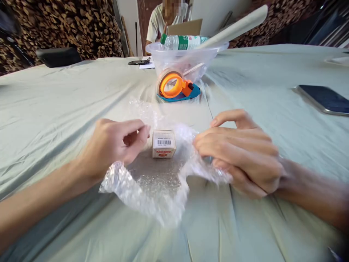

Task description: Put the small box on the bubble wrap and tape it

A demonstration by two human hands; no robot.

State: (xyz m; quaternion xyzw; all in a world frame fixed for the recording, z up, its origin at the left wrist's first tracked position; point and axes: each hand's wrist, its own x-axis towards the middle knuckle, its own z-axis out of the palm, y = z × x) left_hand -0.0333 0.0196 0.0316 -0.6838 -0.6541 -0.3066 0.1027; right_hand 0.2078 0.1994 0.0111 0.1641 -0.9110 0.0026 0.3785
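A small cream box point(164, 144) with a barcode label and a red mark stands on a crumpled sheet of clear bubble wrap point(160, 196). Just left of the box is my left hand point(117, 145), its thumb and index finger pressed together near the wrap; whatever lies between them is too small to make out. My right hand point(237, 153) is at the right side of the wrap, fingers bent around its edge, with the index finger raised apart from the others. Neither hand touches the box.
Beyond the wrap lies an orange and blue tape dispenser point(174, 87), before a clear plastic tub point(185, 54) holding a green-capped bottle point(182, 42) and a white roll point(237, 27). Phones point(324, 98) and a black case point(58, 57) rest on the cloth. A person point(156, 23) sits opposite.
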